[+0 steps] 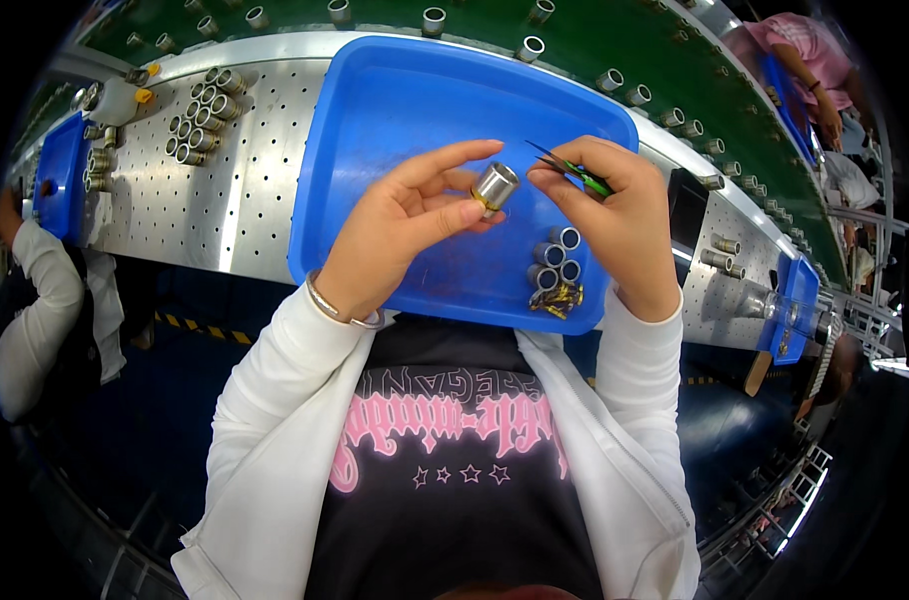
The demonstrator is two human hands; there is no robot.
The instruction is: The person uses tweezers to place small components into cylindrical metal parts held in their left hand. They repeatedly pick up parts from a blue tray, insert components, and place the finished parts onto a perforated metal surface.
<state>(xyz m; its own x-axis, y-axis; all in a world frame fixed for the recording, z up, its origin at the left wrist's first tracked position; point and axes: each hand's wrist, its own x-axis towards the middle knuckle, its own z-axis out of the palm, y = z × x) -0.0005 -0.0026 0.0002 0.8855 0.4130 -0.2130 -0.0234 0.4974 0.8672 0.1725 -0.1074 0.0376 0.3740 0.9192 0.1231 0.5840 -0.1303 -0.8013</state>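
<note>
A perforated steel counter (245, 190) curves beneath a green conveyor belt (595, 40) studded with upright metal cylinders. On it sits a smooth blue plastic tray (395, 110). Above the tray, the left hand (405, 225) pinches a shiny metal sleeve (495, 187) between thumb and fingers; the right hand (620, 215) grips green-handled tweezers (573, 168), tips just beside the sleeve. More sleeves (557, 258) and small brass parts (558, 297) lie in the tray's corner.
</note>
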